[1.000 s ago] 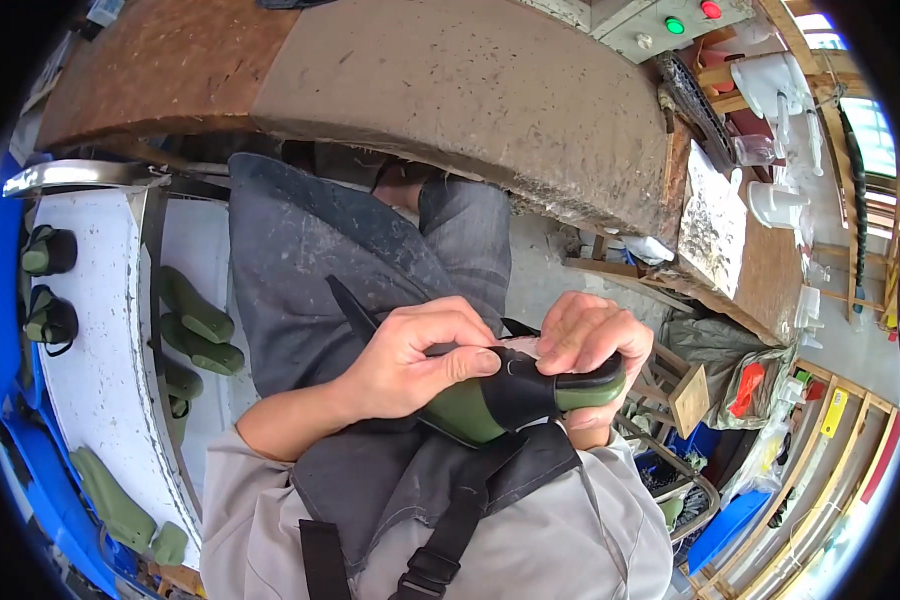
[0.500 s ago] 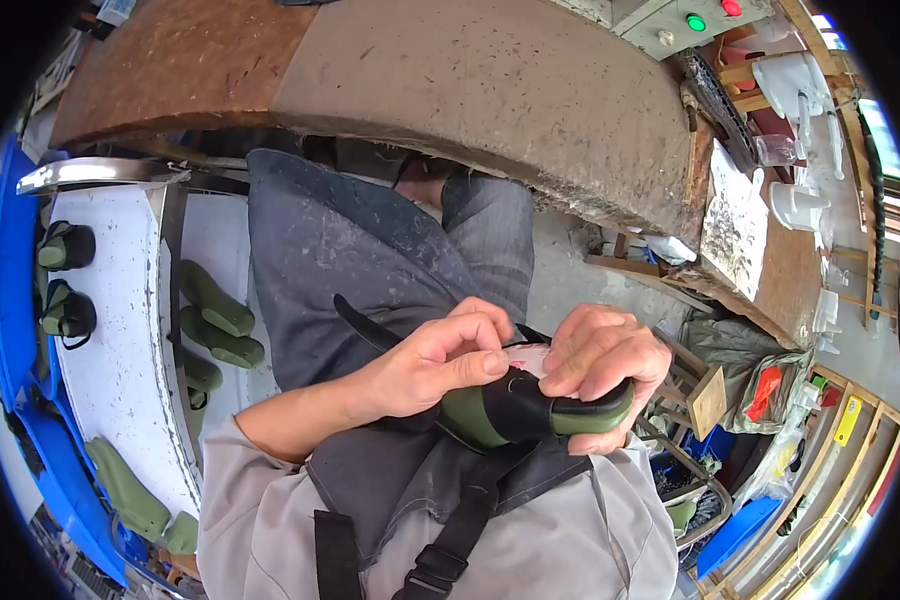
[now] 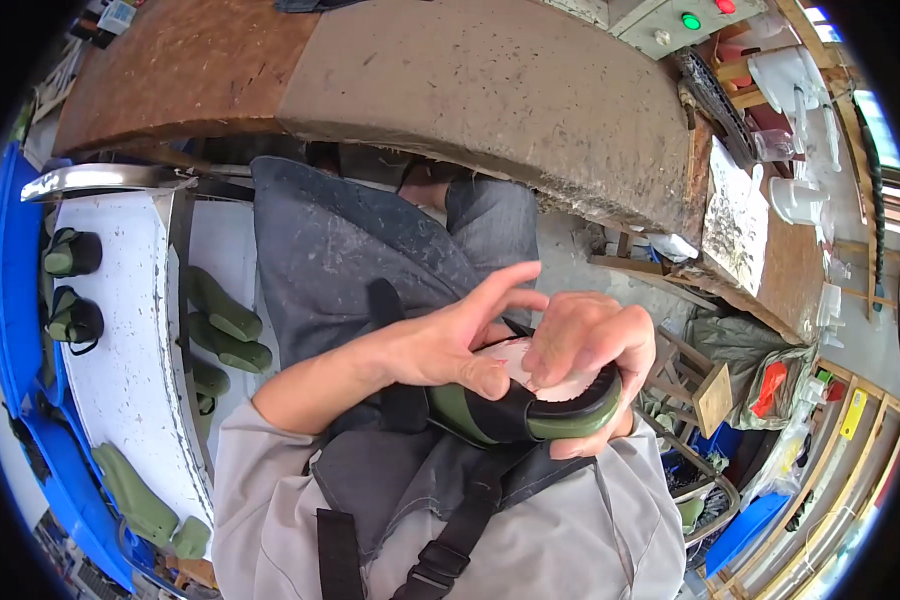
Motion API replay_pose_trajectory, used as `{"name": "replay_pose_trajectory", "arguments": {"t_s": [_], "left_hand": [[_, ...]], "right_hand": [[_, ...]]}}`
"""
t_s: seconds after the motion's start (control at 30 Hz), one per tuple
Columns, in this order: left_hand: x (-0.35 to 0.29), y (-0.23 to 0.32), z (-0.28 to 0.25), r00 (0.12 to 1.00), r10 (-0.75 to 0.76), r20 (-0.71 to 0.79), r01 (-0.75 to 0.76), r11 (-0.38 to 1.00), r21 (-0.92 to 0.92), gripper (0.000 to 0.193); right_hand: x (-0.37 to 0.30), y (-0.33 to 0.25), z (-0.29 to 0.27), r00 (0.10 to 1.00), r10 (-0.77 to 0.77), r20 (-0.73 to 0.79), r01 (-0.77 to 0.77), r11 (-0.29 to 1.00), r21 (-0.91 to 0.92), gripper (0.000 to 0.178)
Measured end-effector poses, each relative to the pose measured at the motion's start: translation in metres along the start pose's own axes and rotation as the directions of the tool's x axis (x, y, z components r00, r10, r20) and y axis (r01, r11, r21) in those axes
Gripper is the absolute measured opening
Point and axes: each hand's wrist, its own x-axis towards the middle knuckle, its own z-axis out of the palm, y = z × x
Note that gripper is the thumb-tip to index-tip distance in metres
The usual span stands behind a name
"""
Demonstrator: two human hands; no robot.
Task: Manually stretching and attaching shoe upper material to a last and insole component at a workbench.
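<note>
In front of my belly a green shoe last (image 3: 580, 427) with black upper straps (image 3: 497, 410) around it lies tilted, its pale pinkish underside (image 3: 575, 388) facing up. My right hand (image 3: 605, 340) grips one end, thumb and fingers pressing on the pale underside and the rim. Over the other end is my left hand (image 3: 440, 345), fingers stretched apart, its thumb lying by the black strap. A loose black strap end (image 3: 385, 302) sticks out beyond my left wrist. My hands hide part of the last.
A worn brown workbench (image 3: 470, 90) curves across the far side. To my left, a white rack (image 3: 130, 300) holds several green lasts (image 3: 225, 305) and strapped pieces (image 3: 72, 252). At right stand a wooden stool (image 3: 705, 395) and a control box (image 3: 670, 25). A dark apron (image 3: 340, 240) covers my lap.
My left hand has opened, its fingers lifting off the strap. The right hand has shifted slightly left and up, and more of the pale underside shows. The loose strap end has swung upright.
</note>
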Motion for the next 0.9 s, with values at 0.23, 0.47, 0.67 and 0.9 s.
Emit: {"name": "replay_pose_trajectory", "arguments": {"t_s": [0.23,0.47,0.67,0.9], "left_hand": [[0.010,-0.005,-0.005,0.993,-0.014,0.114,0.005,0.997,0.079,0.095],[-0.029,0.006,0.000,0.926,0.339,-0.168,-0.079,0.607,0.791,0.069],[-0.022,0.027,0.018,0.874,0.231,-0.427,-0.087,0.940,0.330,0.070],[-0.039,0.001,-0.015,0.810,0.263,-0.524,-0.299,0.954,0.016,0.063]], "right_hand": [[-0.009,-0.002,-0.007,0.995,0.098,-0.006,-0.097,0.995,0.031,0.083],[0.018,-0.017,-0.015,0.900,0.415,-0.132,-0.432,0.814,-0.388,0.044],[0.033,-0.010,0.005,0.735,0.630,-0.252,-0.668,0.736,-0.112,0.051],[-0.021,0.021,0.021,0.566,0.814,-0.130,-0.725,0.566,0.393,0.027]]}}
